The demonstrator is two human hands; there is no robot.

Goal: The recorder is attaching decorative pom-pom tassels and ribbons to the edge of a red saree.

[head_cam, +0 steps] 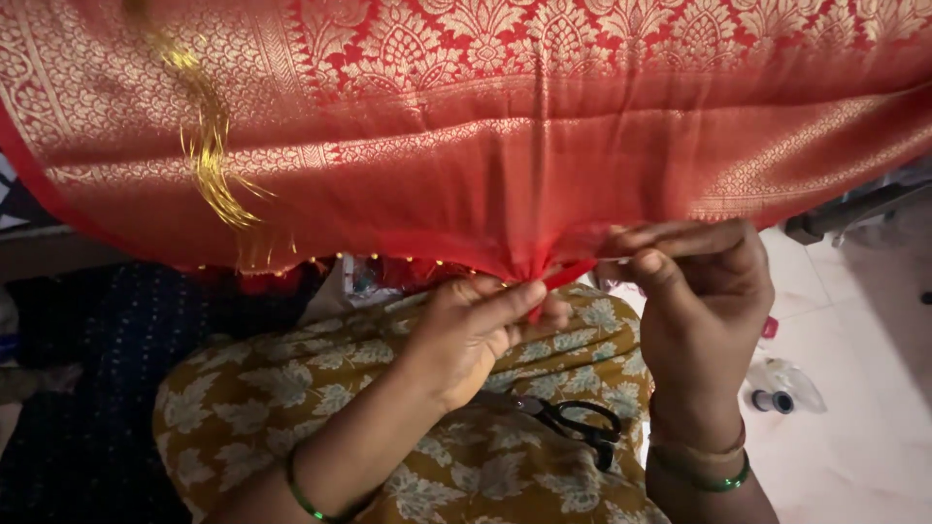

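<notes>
A red cloth with gold woven patterns (505, 136) hangs across the upper part of the view. My left hand (476, 325) pinches a gathered bunch of its lower edge between thumb and fingers. My right hand (704, 311) is raised just to the right, fingers curled on the same red edge. Loose gold threads (209, 155) dangle at the upper left. Small gold beads line the cloth's bottom edge at the left.
Black-handled scissors (573, 419) lie on my lap, on mustard fabric with a pale leaf print (282, 398). A dark thread spool (772, 401) and a clear plastic wrapper lie on the white tiled floor (854, 388) at right. Dark dotted cloth (87, 388) lies at left.
</notes>
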